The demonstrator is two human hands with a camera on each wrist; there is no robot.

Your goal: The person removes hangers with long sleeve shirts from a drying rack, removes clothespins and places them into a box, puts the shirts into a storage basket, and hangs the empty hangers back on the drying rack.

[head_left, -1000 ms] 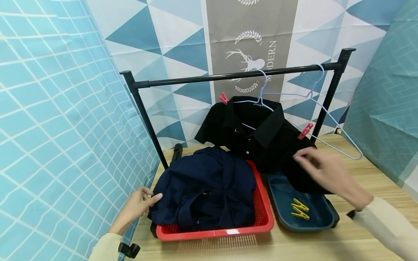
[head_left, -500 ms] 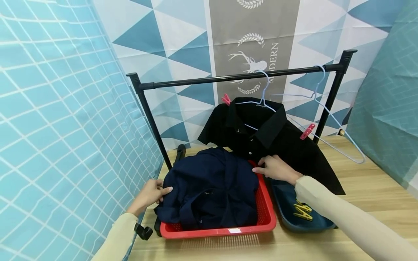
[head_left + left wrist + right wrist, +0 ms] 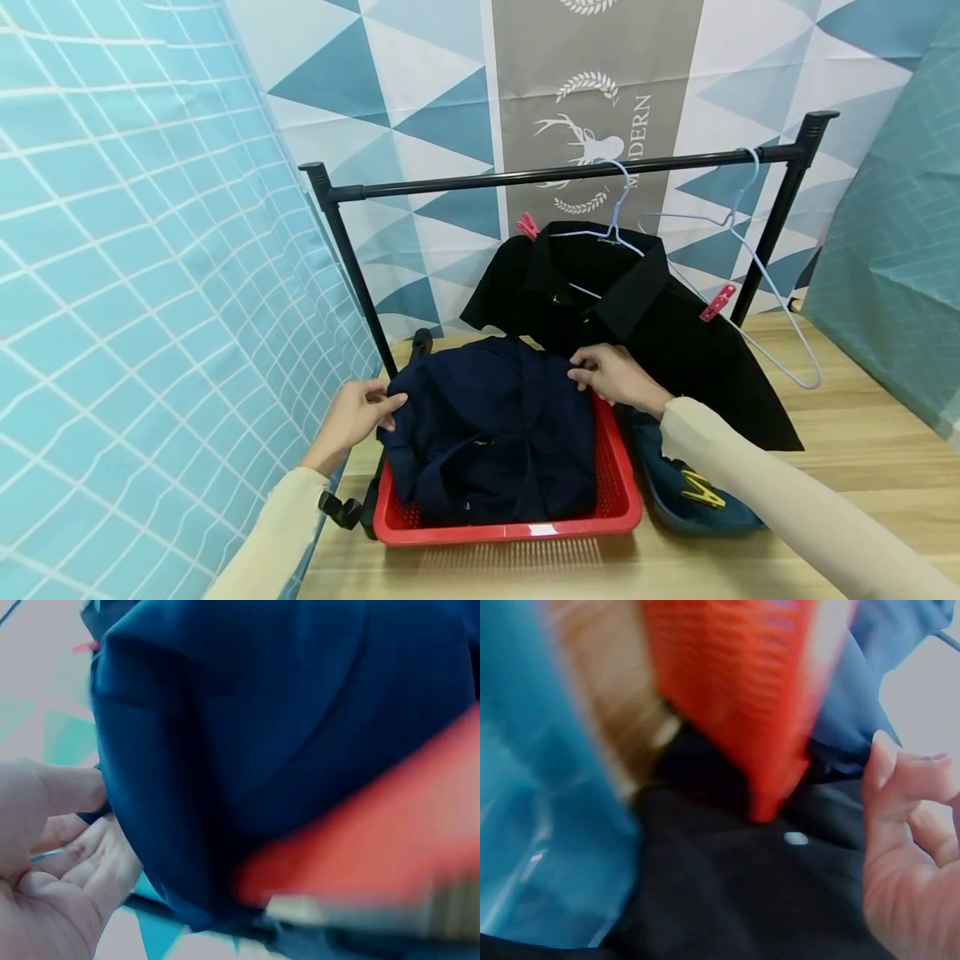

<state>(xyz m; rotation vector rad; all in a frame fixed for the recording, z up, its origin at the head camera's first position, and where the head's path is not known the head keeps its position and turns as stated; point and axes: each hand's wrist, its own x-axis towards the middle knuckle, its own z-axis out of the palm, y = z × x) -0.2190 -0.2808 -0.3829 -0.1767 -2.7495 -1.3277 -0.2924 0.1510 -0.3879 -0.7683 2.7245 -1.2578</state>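
Note:
A bunched navy garment point(image 3: 495, 433) lies in a red plastic basket point(image 3: 517, 532). My left hand point(image 3: 352, 421) pinches its left edge between thumb and fingers; in the left wrist view a bit of navy cloth shows between the thumb and fingers of that hand point(image 3: 67, 840). At the garment's upper right edge, my right hand point(image 3: 611, 372) pinches the cloth with thumb and fingertips. The right wrist view shows the right hand point(image 3: 911, 832) at the navy cloth point(image 3: 855, 705), beside the red basket corner point(image 3: 769, 772).
A black collared shirt point(image 3: 675, 367) hangs on a lilac hanger point(image 3: 617, 208) with pink clothespins point(image 3: 718, 302). Another hanger point(image 3: 780, 296) hangs from the black rack point(image 3: 480, 179). Right of the basket stands a dark blue tub point(image 3: 675, 508) with yellow clothespins point(image 3: 702, 490).
My right hand has moved left from the black shirt's sleeve to the navy garment's upper right edge. My left hand has stayed at the left edge, slightly raised with the cloth.

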